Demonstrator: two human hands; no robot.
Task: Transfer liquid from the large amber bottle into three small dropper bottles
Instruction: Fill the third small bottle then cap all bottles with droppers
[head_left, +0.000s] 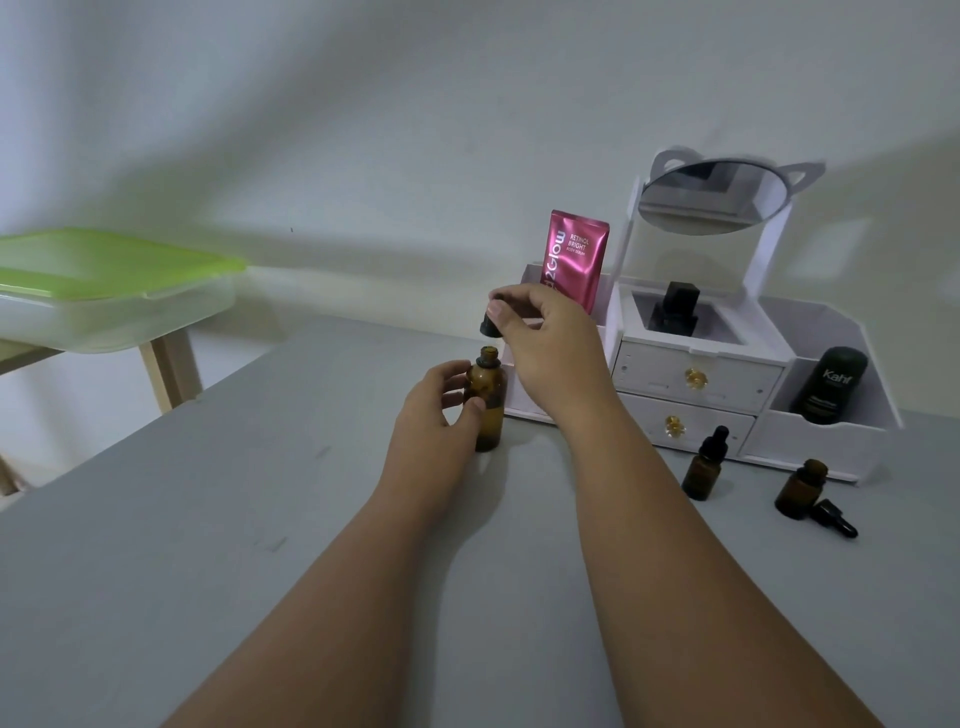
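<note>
Two hands busy: left hand (436, 410) grips large amber bottle (493, 415), steadying it upright near desk's (208, 519) far edge; right hand (545, 343) fingers pinch black cap (489, 326) just above open neck.

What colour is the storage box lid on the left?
Lime green lid, clearest in head view.

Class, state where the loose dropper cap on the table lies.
Head view, far right: the loose dropper cap lies just right of the uncapped small bottle, in front of the white organiser.
</note>
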